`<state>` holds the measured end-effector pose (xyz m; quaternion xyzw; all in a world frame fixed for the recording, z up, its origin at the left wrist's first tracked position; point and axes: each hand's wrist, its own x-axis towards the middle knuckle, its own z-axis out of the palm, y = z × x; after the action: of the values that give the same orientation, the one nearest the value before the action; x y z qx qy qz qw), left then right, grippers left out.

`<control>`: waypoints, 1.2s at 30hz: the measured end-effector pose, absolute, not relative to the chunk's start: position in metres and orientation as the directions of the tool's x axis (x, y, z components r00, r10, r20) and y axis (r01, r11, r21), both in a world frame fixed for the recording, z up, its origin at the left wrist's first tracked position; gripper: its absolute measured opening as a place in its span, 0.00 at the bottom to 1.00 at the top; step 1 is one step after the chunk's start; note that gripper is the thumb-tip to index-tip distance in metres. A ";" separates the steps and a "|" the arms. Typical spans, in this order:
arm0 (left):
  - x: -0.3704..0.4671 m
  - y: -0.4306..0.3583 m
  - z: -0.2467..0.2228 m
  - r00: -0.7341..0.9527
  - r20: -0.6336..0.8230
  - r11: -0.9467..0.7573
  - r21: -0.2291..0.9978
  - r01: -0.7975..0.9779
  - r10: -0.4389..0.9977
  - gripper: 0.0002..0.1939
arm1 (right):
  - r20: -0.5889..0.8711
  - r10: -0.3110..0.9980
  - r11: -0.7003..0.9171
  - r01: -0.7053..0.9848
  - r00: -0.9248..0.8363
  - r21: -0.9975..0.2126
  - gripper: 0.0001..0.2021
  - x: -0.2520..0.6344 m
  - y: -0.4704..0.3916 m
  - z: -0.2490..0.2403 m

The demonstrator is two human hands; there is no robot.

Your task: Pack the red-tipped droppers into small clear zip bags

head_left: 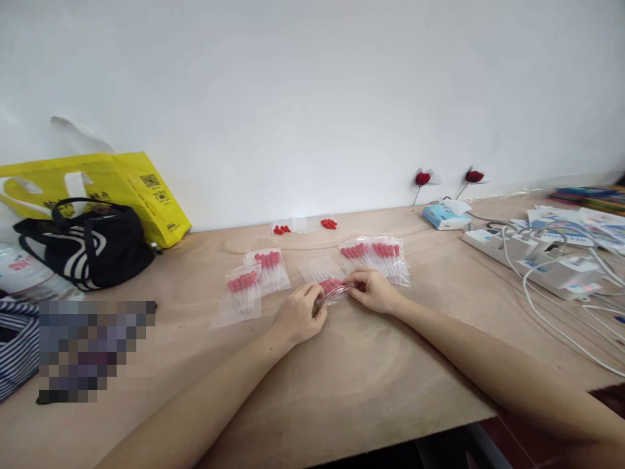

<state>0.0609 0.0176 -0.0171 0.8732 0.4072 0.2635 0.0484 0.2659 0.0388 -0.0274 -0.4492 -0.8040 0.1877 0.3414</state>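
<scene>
Between my hands a clear plastic bag (333, 286) lies on the table, with red-tipped white sticks inside. The red ends point toward me and the sticks point away. My left hand (301, 314) pinches the bag's near left corner. On the opposite corner my right hand (375, 290) is closed, thumb and fingers together. Left of them are more clear bags of red-tipped sticks (243, 284), partly overlapping. Just beyond my right hand lie further filled bags (375, 253), their red ends away from me.
Small red pieces (329, 224) lie with clear bags by the wall. At left stand a yellow bag (161, 202) and a black bag (122, 241). A tissue pack (444, 216), white power strips with cables (561, 273) and papers (556, 221) are at right. The table's near edge (415, 435) shows below.
</scene>
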 end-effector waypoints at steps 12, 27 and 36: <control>0.038 0.043 -0.024 0.319 0.476 -0.547 0.483 0.684 0.819 0.03 | 0.487 0.819 0.556 0.627 -0.302 -0.546 0.05 0.226 0.051 -0.031; 0.032 0.042 -0.022 0.636 0.416 -0.651 -0.128 0.748 0.650 0.14 | 0.539 0.745 0.660 0.555 -0.393 -0.507 0.06 0.244 0.051 -0.036; 0.009 0.050 -0.012 0.756 0.470 -0.816 -0.119 0.566 0.456 0.12 | 0.545 0.600 0.797 0.498 -0.586 -0.343 0.14 0.263 0.054 -0.035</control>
<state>0.0089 0.0495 -0.0118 0.9282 0.2753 0.2154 -0.1278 0.2629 0.0539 -0.0354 -0.3094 -0.8871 0.0766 0.3339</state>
